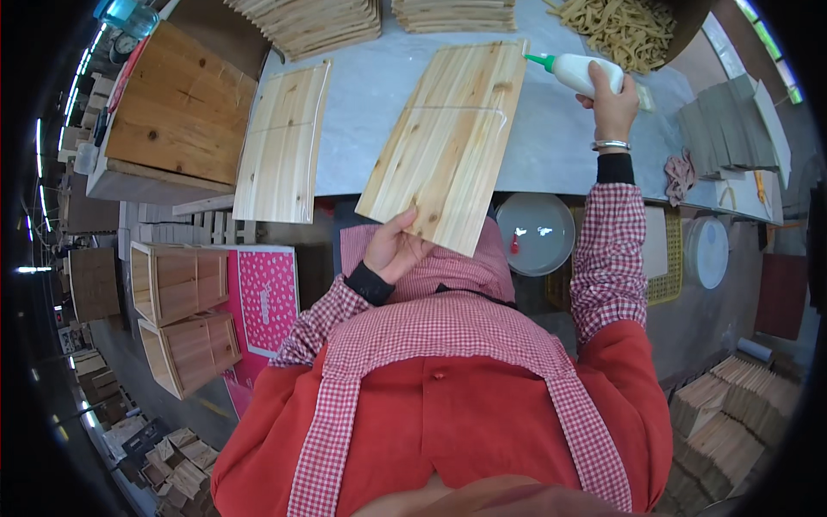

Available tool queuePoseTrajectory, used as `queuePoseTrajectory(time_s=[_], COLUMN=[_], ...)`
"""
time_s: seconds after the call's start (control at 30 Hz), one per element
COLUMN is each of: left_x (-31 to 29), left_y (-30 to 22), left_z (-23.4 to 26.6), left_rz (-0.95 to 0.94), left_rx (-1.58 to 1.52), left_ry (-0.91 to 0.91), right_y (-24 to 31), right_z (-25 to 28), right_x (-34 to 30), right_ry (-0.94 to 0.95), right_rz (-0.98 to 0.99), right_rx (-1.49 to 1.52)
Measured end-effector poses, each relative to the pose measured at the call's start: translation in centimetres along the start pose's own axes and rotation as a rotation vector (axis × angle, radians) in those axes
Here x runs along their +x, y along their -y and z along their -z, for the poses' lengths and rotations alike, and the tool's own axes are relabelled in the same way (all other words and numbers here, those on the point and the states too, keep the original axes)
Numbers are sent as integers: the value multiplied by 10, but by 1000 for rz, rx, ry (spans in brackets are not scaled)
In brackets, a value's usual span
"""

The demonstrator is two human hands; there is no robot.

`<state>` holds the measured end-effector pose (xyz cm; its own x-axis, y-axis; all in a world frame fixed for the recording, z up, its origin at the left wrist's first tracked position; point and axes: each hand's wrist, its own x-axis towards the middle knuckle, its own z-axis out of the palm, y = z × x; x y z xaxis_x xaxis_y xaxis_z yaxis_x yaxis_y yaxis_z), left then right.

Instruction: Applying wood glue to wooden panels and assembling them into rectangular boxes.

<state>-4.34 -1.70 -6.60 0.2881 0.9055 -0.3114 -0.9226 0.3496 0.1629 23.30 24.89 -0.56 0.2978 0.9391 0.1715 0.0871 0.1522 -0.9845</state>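
A pale knotty wooden board [448, 129] slants across the near edge of the table, its near end jutting out over my lap. My left hand [396, 250] grips that near end, thumb on top and fingers underneath. In my right hand [612, 103] is a white glue bottle [586, 74] with a green nozzle. The nozzle tip is at the board's far right corner. A thin glossy line runs along the board's right edge, and another crosses its face. A second wooden board [282, 142] lies to the left, with similar glossy lines on it.
Stacked boards [310, 24] stand at the table's back. Wood strips [620, 30] are heaped at the far right, with grey panels [732, 129] and a crumpled cloth [680, 177] nearer. A wooden box [181, 99] stands left; open wooden boxes [185, 284] and a round tub [536, 233] sit below.
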Motion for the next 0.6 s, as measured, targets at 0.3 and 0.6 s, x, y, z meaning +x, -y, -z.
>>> queuePoseTrajectory(time_s=[0.3,0.6], left_x=[46,87], left_y=[-20,-40], left_z=[6,8], left_rz=[-56,-91], left_rx=[-22,-62], left_ry=[-43,10], right_y=[6,24], right_z=[8,18], right_x=[-46,-84], right_ry=[262,472], right_rz=[-117,-211], right_rx=[60,3])
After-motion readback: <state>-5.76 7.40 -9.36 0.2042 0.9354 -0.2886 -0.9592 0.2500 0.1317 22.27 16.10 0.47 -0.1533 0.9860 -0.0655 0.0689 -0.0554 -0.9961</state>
